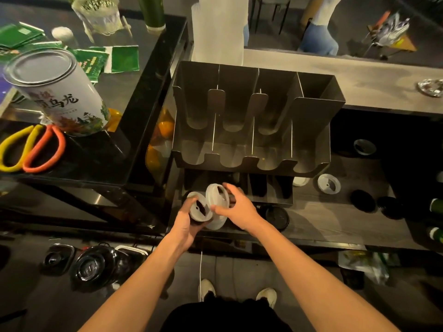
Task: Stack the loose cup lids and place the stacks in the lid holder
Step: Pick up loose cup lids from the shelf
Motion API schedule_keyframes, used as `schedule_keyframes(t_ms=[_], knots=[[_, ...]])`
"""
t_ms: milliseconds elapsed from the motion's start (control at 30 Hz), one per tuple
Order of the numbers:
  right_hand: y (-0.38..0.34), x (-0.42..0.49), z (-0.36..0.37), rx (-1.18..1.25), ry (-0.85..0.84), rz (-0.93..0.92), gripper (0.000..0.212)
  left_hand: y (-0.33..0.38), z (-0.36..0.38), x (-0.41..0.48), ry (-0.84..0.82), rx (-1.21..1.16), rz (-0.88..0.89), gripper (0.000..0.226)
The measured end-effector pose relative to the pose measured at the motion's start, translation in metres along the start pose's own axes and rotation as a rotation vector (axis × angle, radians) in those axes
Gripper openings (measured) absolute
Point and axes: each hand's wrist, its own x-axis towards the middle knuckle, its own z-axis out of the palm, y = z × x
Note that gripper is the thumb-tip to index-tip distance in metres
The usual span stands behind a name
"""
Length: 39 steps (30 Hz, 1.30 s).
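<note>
two white lids sit between the hands: the left hand [189, 222] curls its fingers round a flat white lid [200, 209] held face up, while the right hand [237, 209], fingers half spread, pinches a tilted white lid [215, 196] on edge just beside it. beyond both hands stands the metal lid holder [251, 149] with its row of slots. a black lid [275, 216] lies just right of the right hand, and farther right a loose white lid [329, 183] and more black lids [362, 200] rest on the counter [323, 219].

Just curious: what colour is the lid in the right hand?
White; the lid shows best in the head view.
</note>
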Motion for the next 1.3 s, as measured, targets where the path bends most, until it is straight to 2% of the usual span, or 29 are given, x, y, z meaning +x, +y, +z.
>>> schedule_keyframes(t_ms=[67, 233, 533, 700, 867, 1067, 1167, 1233, 1300], knots=[[0.006, 0.004, -0.001, -0.151, 0.01, 0.002, 0.102, 0.0, -0.007, 0.001, 0.038, -0.017, 0.011, 0.03], [0.011, 0.009, 0.001, -0.503, -0.084, -0.124, 0.091, -0.005, -0.02, 0.001, 0.06, 0.012, 0.008, 0.025], [-0.002, 0.02, 0.01, -0.72, -0.148, -0.218, 0.084, -0.006, -0.032, 0.002, 0.083, 0.047, 0.031, 0.031], [-0.006, 0.023, 0.014, -0.737, -0.137, -0.223, 0.081, -0.005, -0.028, 0.003, 0.053, 0.03, 0.01, 0.034], [-0.001, 0.026, 0.007, -0.643, -0.164, -0.115, 0.085, -0.004, -0.022, 0.001, 0.02, 0.017, 0.007, 0.031], [0.002, 0.027, 0.009, -0.684, -0.164, -0.136, 0.084, -0.002, -0.016, -0.001, -0.025, 0.049, 0.004, 0.036], [0.003, 0.025, 0.003, -0.681, -0.217, -0.148, 0.098, 0.001, -0.011, -0.003, -0.022, 0.054, -0.001, 0.038], [0.004, 0.019, 0.002, -0.626, -0.161, -0.184, 0.1, 0.004, -0.008, -0.005, -0.023, 0.038, 0.002, 0.039], [-0.001, 0.01, 0.006, -0.508, -0.058, -0.249, 0.086, 0.005, -0.008, -0.005, -0.047, 0.039, 0.012, 0.047]])
